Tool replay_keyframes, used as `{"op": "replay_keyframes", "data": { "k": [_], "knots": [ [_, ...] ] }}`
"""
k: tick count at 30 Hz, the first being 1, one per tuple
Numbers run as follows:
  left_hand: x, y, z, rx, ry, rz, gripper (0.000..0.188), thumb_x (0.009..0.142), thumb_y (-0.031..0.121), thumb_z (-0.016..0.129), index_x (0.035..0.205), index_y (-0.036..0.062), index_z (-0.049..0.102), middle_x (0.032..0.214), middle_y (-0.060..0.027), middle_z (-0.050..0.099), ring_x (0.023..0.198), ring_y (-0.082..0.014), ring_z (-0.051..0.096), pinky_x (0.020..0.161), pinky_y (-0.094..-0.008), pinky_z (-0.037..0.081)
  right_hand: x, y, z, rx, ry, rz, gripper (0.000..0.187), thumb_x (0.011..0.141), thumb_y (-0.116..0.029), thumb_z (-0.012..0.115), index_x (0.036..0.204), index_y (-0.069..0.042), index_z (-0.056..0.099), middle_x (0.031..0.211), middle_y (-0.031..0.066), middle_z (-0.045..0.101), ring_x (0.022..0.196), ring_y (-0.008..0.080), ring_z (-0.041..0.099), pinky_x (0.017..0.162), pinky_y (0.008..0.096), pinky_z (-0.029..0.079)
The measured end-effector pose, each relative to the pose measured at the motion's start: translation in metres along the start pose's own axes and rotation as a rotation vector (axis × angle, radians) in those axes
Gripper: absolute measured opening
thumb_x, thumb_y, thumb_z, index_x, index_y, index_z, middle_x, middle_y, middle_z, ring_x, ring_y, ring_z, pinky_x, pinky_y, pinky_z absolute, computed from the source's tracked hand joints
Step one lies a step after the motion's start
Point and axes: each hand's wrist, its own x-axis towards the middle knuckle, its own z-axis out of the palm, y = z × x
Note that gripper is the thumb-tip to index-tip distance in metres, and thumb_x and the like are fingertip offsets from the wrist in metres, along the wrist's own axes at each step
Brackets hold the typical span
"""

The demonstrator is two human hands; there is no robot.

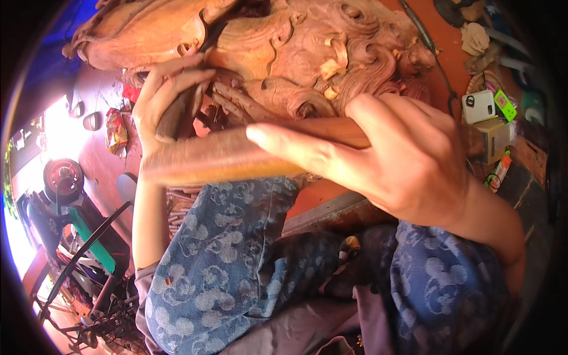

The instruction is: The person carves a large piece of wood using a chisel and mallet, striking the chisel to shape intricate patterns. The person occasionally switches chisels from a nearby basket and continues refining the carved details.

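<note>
My right hand is closed round the grip of a wooden mallet, its forefinger stretched along the side. The mallet's flat striking end is smeared by motion and passes in front of my left wrist. My left hand wraps round the dark wooden handle of a chisel; the blade cannot be made out. Beyond both hands lies a large reddish-brown wood carving with swirling, curled relief. Pale wood shavings rest on its surface.
Several carving tools lie bundled beside my left knee. At the right are a white boxy device, a small yellow box and assorted tools. A parked motorbike stands at the left. A dark cable runs behind the carving.
</note>
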Motion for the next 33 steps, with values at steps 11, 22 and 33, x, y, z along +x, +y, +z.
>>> {"op": "replay_keyframes", "data": {
  "k": [11, 22, 33],
  "knots": [
    [0.002, 0.007, -0.014, -0.12, -0.059, 0.217, 0.018, 0.064, -0.007, 0.07, 0.081, -0.0014, 0.07, 0.097, -0.0164, 0.066, 0.102, -0.0324, 0.066, 0.084, -0.036, 0.057, -0.012, 0.0, -0.002, 0.182, 0.019, -0.055, 0.05, 0.073, -0.025, 0.076, 0.12, -0.038, 0.066, 0.066, -0.0014, 0.033, 0.049, 0.01, 0.043, 0.043, 0.0232, 0.042],
    [0.002, -0.013, -0.017, -0.029, -0.108, 0.143, 0.02, 0.065, -0.01, 0.071, 0.082, 0.0006, 0.071, 0.098, -0.0145, 0.066, 0.105, -0.0297, 0.066, 0.084, -0.033, 0.055, -0.012, 0.001, -0.002, 0.183, -0.032, -0.061, 0.051, 0.074, -0.023, 0.076, 0.122, -0.038, 0.064, 0.069, -0.0007, 0.036, 0.051, 0.0105, 0.045, 0.043, 0.023, 0.043],
    [0.007, -0.016, -0.027, -0.1, -0.178, 0.104, 0.022, 0.065, -0.015, 0.067, 0.081, 0.0009, 0.069, 0.099, -0.0134, 0.065, 0.109, -0.0295, 0.064, 0.086, -0.034, 0.054, -0.005, -0.004, -0.011, 0.201, -0.079, -0.085, 0.052, 0.074, -0.023, 0.075, 0.122, -0.037, 0.064, 0.069, -0.0008, 0.036, 0.05, 0.0099, 0.043, 0.042, 0.0226, 0.041]
  ]
}}
